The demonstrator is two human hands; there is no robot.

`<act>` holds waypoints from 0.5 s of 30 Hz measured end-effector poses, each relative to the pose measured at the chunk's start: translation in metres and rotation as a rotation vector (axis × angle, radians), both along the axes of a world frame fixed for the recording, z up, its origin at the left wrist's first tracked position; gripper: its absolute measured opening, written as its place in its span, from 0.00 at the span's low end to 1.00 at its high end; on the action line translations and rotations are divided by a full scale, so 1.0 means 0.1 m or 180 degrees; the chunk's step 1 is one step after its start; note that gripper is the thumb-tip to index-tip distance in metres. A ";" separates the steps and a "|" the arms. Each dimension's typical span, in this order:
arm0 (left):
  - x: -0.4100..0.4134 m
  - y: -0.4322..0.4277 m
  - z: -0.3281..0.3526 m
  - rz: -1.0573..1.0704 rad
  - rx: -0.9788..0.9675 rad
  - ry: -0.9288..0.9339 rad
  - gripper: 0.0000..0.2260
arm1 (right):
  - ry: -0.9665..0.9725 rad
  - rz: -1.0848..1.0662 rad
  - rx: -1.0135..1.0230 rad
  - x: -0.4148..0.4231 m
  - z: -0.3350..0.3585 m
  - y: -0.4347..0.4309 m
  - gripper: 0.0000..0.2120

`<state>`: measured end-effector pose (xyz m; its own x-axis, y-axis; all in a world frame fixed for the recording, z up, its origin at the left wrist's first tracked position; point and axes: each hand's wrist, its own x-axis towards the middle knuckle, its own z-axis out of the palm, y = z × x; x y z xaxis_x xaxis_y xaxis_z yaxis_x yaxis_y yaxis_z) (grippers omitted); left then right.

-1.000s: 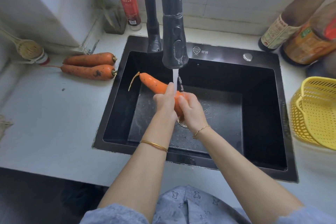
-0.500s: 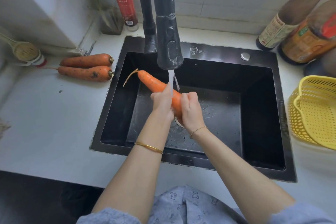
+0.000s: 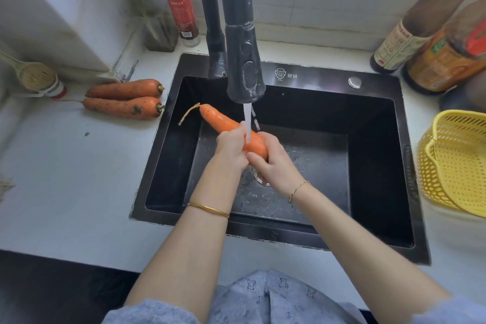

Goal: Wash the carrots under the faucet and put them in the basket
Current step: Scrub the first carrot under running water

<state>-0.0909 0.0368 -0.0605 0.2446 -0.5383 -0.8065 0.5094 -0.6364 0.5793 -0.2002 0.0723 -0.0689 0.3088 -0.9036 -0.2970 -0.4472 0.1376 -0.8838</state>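
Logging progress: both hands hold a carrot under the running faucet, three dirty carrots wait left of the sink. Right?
Not three: the head view shows two left of the sink, a far dirty carrot and a near dirty carrot. The left hand and right hand do hold a carrot under the running faucet.

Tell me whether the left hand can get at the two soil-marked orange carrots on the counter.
Probably, once freed: the left hand grips the wet orange carrot under the black faucet; the two soil-marked carrots lie on its side, past the sink rim, nothing visibly between.
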 end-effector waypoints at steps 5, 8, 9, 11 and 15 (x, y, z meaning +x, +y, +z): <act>-0.01 0.08 0.04 -0.0031 -0.0150 0.0276 0.21 | -0.0373 -0.0930 0.0632 0.10 0.07 -0.05 0.12; -0.03 0.11 -0.01 -0.0089 -0.0104 0.0155 0.29 | -0.0450 -0.0932 0.1247 0.07 0.15 -0.09 0.12; -0.02 0.10 -0.03 -0.0115 -0.0088 0.0139 0.31 | -0.0532 -0.0743 0.1371 0.04 0.20 -0.07 0.11; 0.01 0.08 -0.16 -0.0142 -0.0028 0.0017 0.35 | -0.0691 -0.0317 0.1388 0.00 0.22 0.01 0.08; -0.02 0.10 -0.04 -0.0193 0.0009 -0.0144 0.33 | -0.0544 -0.0148 0.1214 0.01 0.21 0.08 0.11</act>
<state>-0.0926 0.0463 -0.0641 0.2479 -0.5509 -0.7969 0.4431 -0.6671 0.5989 -0.1994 0.0803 -0.0477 0.3441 -0.7530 -0.5609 -0.2840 0.4859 -0.8266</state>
